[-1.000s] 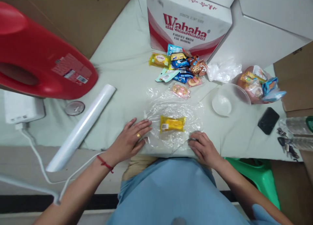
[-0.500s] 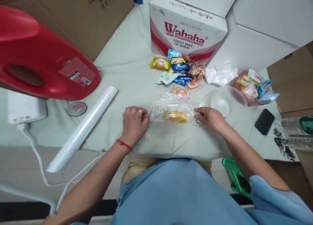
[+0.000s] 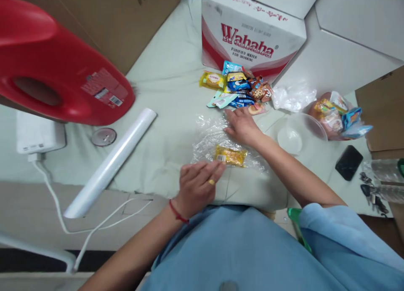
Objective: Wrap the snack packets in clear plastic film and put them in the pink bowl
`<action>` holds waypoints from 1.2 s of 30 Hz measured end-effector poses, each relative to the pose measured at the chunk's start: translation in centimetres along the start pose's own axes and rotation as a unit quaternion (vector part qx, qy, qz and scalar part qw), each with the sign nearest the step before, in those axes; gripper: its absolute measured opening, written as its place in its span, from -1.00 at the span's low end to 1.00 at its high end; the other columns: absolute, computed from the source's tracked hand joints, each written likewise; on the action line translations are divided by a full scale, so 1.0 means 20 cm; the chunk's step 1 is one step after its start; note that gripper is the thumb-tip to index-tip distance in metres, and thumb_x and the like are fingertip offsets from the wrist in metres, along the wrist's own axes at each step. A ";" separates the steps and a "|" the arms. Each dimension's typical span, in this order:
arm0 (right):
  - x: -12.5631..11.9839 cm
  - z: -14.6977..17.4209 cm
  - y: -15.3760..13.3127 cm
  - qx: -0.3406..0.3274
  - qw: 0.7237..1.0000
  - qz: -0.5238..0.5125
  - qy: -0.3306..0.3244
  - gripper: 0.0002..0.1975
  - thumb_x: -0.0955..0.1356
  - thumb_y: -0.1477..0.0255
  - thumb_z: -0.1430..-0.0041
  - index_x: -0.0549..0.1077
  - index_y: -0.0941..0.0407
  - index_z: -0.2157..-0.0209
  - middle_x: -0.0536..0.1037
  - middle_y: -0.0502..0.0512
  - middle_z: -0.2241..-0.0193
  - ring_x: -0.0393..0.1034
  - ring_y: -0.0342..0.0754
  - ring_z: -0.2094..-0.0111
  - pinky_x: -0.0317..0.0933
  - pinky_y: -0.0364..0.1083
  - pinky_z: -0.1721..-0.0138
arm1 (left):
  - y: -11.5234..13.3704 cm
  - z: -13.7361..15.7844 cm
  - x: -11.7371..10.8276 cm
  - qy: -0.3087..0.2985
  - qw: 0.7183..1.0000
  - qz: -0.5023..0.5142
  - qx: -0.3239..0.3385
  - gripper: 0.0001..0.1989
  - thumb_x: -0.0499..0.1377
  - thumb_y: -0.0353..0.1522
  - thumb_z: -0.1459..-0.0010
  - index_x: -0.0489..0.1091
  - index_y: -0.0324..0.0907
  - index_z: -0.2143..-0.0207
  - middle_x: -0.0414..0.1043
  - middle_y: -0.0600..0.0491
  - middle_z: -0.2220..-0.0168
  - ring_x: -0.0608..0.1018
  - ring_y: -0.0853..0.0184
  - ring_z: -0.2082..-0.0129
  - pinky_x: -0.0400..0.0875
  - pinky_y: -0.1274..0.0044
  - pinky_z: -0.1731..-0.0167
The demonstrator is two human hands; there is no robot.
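A sheet of clear plastic wrap (image 3: 205,135) lies crumpled on the cloth-covered table, with a yellow packaged snack (image 3: 232,156) resting on its front part. My left hand (image 3: 202,181) is at the front left edge of the wrap, its bent fingers close together beside the snack's left end. Its thumb and whatever is under the fingertips are hidden. Beyond the snack, my right hand (image 3: 244,126) reaches over the wrap's far side, thumb and index finger apart. It covers the spot in front of the snack pile (image 3: 238,89).
A round plastic tub (image 3: 290,140), white plastic bag (image 3: 293,97) and bowl of snacks (image 3: 331,118) stand right. A phone-like black object (image 3: 349,162) and keys (image 3: 374,194) lie beyond. Left are a wrap roll (image 3: 110,162), red jug (image 3: 104,93) and white power bank (image 3: 41,135). A Wahaba carton (image 3: 249,38) stands behind.
My right hand has left the wrap's right edge and moved up and left, over the pink packaged snack. My left hand has shifted right and nearer me. The yellow snack's barcode now shows.
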State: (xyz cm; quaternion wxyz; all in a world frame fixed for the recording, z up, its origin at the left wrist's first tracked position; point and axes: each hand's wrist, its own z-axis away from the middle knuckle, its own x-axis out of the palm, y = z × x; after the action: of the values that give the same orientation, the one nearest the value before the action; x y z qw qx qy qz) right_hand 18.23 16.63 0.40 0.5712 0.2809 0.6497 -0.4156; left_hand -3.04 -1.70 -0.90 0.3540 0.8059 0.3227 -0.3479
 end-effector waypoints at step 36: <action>0.04 0.63 -0.32 -0.094 0.986 -0.114 -0.076 -0.57 0.28 0.53 -0.45 0.49 0.01 -0.26 0.48 0.15 0.11 0.33 0.06 0.10 0.32 0.02 0.01 | 0.02 -0.20 0.10 0.030 0.917 0.204 -0.342 -0.91 0.21 -0.29 -0.25 0.42 -0.11 0.28 0.51 0.03 0.20 0.57 0.31 0.26 0.53 0.47 0.26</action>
State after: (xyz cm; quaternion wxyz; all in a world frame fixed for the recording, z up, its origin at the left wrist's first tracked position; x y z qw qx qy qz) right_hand 19.16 2.54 0.97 0.5918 0.1177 0.6682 -0.4353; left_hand -0.22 1.90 -0.34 0.6614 0.6940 0.2614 -0.1121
